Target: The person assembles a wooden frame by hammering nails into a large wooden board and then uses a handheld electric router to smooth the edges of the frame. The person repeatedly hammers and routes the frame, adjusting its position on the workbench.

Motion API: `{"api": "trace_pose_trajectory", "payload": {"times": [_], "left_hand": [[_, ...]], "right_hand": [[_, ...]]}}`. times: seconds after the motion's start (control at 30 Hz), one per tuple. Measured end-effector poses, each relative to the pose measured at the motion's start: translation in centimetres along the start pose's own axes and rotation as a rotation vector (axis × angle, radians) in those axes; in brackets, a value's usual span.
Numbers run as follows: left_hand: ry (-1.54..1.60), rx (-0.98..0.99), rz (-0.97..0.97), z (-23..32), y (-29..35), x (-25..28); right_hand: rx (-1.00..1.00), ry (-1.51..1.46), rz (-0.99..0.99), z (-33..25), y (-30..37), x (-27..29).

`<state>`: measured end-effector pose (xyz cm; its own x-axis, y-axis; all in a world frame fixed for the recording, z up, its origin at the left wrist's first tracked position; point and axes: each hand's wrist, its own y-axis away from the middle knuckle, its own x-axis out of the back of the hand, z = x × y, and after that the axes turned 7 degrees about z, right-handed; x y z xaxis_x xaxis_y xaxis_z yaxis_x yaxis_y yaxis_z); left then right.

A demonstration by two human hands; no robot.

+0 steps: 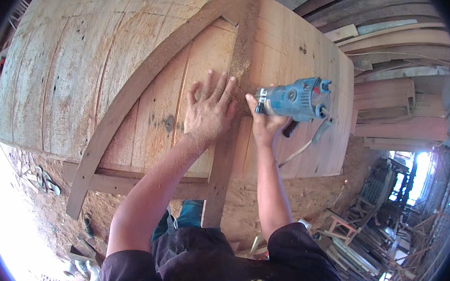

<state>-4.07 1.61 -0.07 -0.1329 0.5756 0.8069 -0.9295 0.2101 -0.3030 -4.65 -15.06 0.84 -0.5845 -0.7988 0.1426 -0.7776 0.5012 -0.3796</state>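
My right hand (266, 124) grips a blue handheld trim router (297, 99) near its base. The tool lies on its side, its base against the edge of a straight wooden bar (222, 167). The bit is hidden from view. My left hand (208, 113) lies flat with fingers spread on the boards and the bar, just left of the router. A curved wooden piece (121, 103) meets the straight bar in a point at the top, forming a frame on the large plank tabletop (86, 51). Sawdust covers the bar near my fingertips.
The router's cord (296, 155) trails over the planks below it. Stacked boards (391, 101) stand on the right, and scrap timber (354, 241) is piled at lower right. A pair of sandals (47, 181) sits on the dusty floor at left.
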Motion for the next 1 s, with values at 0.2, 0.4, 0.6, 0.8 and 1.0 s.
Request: {"api": "trace_pose_trajectory", "payload": {"times": [0.2, 0.4, 0.6, 0.8, 1.0], "left_hand": [[0.099, 0.055, -0.033, 0.0, 0.1, 0.3], [0.217, 0.102, -0.055, -0.2, -0.1, 0.5], [0.254, 0.109, -0.048, -0.4, -0.1, 0.4], [0.274, 0.122, -0.058, -0.3, -0.2, 0.5], [0.275, 0.132, -0.055, -0.2, 0.0, 0.2]], "right_hand": [[0.08, 0.034, -0.087, 2.7, -6.6, -2.5], [0.185, 0.066, -0.07, 4.2, -11.3, -5.4], [0.146, 0.041, -0.102, 5.1, -13.7, -6.5], [0.156, 0.065, -0.125, 5.6, -14.9, -6.5], [0.198, 0.018, -0.101, 5.9, -15.2, -7.2]]}}
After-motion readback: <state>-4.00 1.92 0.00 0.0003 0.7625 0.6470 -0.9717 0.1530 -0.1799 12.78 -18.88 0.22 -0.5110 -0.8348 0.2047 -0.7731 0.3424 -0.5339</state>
